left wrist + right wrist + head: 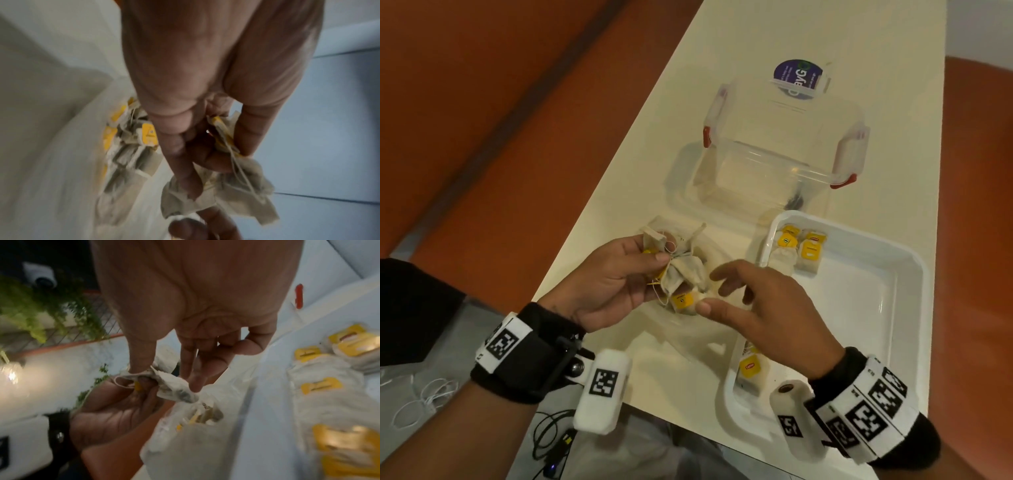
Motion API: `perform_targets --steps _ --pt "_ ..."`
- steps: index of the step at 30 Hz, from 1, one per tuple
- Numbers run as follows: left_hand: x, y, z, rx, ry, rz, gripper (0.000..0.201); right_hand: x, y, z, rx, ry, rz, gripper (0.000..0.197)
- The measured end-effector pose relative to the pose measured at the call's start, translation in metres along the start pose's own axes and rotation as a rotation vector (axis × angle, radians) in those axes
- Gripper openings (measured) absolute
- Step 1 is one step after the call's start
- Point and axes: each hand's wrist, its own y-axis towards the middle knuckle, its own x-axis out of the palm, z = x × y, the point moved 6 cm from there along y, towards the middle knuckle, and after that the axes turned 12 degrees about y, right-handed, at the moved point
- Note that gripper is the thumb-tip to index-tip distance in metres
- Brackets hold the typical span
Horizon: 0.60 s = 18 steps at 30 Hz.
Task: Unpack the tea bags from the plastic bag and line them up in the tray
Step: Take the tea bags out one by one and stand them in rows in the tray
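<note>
- Your left hand (pixel 616 274) grips a tangled clump of tea bags (pixel 681 270), fingers curled round it, strings and yellow tags poking out, just above the plastic bag (pixel 681 329).
- Your right hand (pixel 760 308) spreads loosely at 3 o'clock of that clump; from the head view it holds nothing I can make out.
- The right wrist view shows more: your thumb tip (pixel 141 366) and fingertips (pixel 193 384) touch one crumpled white bag of the clump, though whether they pinch it I cannot tell.
- The left wrist view gives what the head misses: a heap of loose tea bags (pixel 131 146) inside the thin, filmy bag, papery pouches with dark leaf showing through and rounded yellow tags.
- The white tray (pixel 893 301) sits at 3 o'clock of your hands, glossy plastic with rounded corners and a raised rim.
- A few tea bags lie side by side in the tray's far-left corner (pixel 801 250), and more at the near-left corner (pixel 751 370), partly hidden by your right wrist.
- At 12 o'clock stands a clear storage box (pixel 767 164), see-through, with red-tipped clip handles on both sides.
- Beyond it lies the box's lid (pixel 791 92), transparent, carrying a round purple sticker.
- The table (pixel 647 144) is smooth and cream, running away between orange surfaces.
</note>
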Motion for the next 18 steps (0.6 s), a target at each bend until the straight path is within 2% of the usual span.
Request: perform_targets --steps 3,5,8,12,18 --pt "0.004 0.001 -0.007 -0.005 -0.115 -0.026 0.073 -0.002 0.002 -0.004 0.056 0.256 0.025 0.067" --pt "0.010 0.001 -0.011 0.006 -0.233 -0.076 0.083 0.001 0.006 -0.007 0.061 0.292 0.000 0.071" --pt "0.012 0.003 -0.014 0.010 -0.329 -0.098 0.077 0.005 0.011 -0.010 -0.002 0.261 0.028 0.057" --pt "0.005 0.007 -0.017 -0.010 -0.330 0.009 0.065 0.004 0.011 -0.011 -0.017 0.360 0.062 0.034" --pt "0.014 0.018 -0.023 -0.028 -0.271 0.082 0.062 0.007 0.015 -0.010 0.047 0.664 0.045 0.034"
